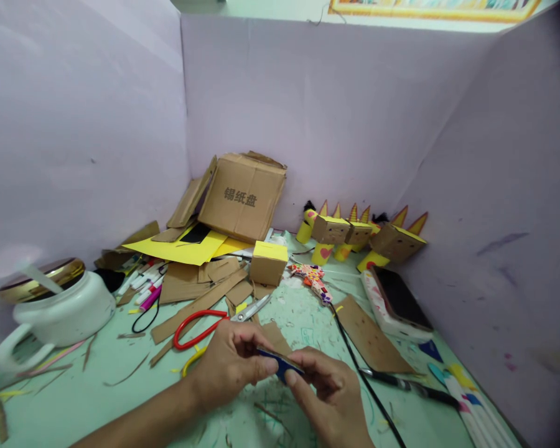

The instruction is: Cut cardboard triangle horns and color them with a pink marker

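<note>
The blue strip (280,364) sits pinched between your left hand (231,367) and right hand (329,392), low over the table (98,386). Both hands are closed on it, probably card. Keep fingertips near its ends, clear of the scissors (214,323).

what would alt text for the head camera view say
Two bare hands, left hand and right hand, pinch a small dark blue piece over a pale green table littered with cardboard scraps. Red-handled scissors lie just behind; a white pot sits left, a cardboard box at the back.
</note>
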A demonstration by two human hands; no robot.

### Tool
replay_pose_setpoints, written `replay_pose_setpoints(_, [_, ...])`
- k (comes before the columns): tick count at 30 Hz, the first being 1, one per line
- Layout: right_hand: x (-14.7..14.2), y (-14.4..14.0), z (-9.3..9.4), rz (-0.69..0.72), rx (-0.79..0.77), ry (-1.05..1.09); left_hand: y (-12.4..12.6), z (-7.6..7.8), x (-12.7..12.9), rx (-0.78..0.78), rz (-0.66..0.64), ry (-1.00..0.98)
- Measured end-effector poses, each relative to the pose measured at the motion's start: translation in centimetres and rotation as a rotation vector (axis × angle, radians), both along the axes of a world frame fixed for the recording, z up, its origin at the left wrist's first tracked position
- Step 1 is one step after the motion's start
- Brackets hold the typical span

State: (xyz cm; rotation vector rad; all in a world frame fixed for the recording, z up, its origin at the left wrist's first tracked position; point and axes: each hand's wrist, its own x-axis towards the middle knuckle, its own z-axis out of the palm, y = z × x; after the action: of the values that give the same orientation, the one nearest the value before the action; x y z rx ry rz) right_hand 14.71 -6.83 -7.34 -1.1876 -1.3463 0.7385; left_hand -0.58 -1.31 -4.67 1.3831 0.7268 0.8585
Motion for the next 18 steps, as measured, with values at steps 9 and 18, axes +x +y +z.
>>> replay_pose_setpoints(9, [-0.12, -0.09, -0.09, -0.013, -0.046, 0.04, 0.17, -0.1, -0.2, 0.058, -0.053, -0.059])
replay_pose_setpoints(18, [-0.06, 0.39, -0.11, 0.126, -0.23, 0.259, 0.18, -0.19, -0.35, 0.116, 0.041, 0.008])
